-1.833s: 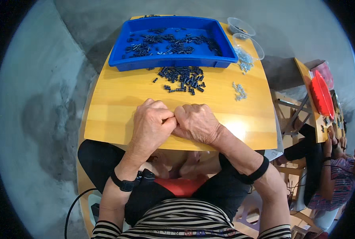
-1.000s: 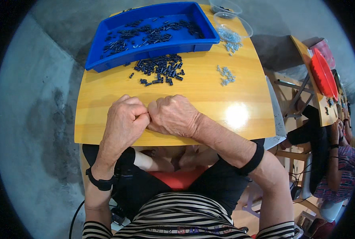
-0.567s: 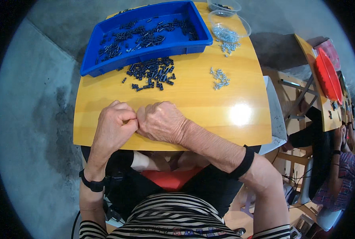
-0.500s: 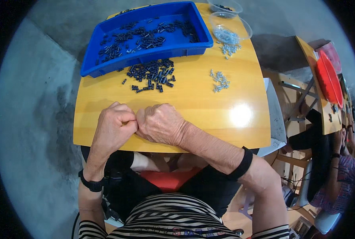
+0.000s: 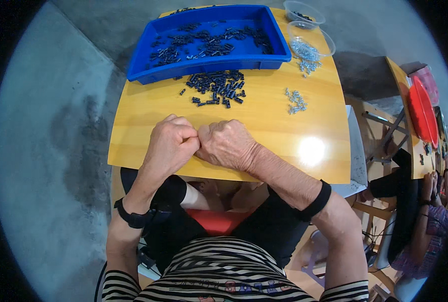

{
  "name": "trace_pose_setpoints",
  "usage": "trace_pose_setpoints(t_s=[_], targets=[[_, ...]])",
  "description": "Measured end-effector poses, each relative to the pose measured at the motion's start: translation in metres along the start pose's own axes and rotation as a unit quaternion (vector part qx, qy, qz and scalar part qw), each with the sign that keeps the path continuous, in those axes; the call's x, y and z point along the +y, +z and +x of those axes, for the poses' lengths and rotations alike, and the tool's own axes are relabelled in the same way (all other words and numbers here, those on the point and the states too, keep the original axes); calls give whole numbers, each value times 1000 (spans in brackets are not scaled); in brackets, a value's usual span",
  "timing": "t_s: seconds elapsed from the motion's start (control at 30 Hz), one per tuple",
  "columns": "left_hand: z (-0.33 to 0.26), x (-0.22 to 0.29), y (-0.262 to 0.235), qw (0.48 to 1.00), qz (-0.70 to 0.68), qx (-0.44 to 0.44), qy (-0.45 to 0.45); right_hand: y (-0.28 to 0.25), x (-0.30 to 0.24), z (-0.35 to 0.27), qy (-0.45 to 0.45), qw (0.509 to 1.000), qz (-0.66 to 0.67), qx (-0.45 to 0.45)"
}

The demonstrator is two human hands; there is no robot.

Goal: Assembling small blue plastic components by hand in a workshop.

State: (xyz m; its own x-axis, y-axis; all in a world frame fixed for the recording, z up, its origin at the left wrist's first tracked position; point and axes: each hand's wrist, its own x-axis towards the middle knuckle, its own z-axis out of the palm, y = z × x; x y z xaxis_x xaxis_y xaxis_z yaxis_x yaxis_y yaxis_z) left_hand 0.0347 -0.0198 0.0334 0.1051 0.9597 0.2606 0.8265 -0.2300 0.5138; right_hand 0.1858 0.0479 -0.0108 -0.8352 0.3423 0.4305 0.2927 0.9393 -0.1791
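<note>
Near frame centre: I see the left hand [image 5: 171, 146] and right hand [image 5: 227, 145] pressed knuckle to knuckle on the near part of the yellow tabletop [image 5: 264, 126].
Left grip: fingers curled into a loose fist, tips meeting the right hand's; whatever sits between them is hidden, so I cannot tell if it clamps anything.
Right grip: fingers folded under, thumb side against the left hand; contents hidden too, cannot tell.
Wrists: black watch [image 5: 133, 219] on the left wrist, black band [image 5: 315, 201] on the right forearm.
Loose dark parts [image 5: 216, 86]: small black pieces scattered in a heap on the tabletop, above the hands and well apart from them, just below the tray's near wall.
Blue tray [image 5: 148, 55]: upper centre of frame, more of the same dark pieces spread inside.
Silver bits [image 5: 295, 100]: small cluster right of the dark heap.
Clear bowls [image 5: 327, 43]: upper right corner of the tabletop, the nearer one holding silver bits, some spilled just beside it.
Right edge of frame: a second table with a red tray [image 5: 421, 110]; another person [image 5: 430, 221] sits there.
</note>
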Motion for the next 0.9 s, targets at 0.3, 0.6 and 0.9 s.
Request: trace_pose_setpoints(t_s=[0.3,0.6,0.9], targets=[[-5,-6,-1,993,-101,-20,-55,4,-2,-3,11,999,4,39],[-3,-13,-3,1000,25,13,8,-4,-7,1,66,996,-8,53],[-5,-13,4,998,57,12,11,-1,-3,-2,24,999,15,44]])
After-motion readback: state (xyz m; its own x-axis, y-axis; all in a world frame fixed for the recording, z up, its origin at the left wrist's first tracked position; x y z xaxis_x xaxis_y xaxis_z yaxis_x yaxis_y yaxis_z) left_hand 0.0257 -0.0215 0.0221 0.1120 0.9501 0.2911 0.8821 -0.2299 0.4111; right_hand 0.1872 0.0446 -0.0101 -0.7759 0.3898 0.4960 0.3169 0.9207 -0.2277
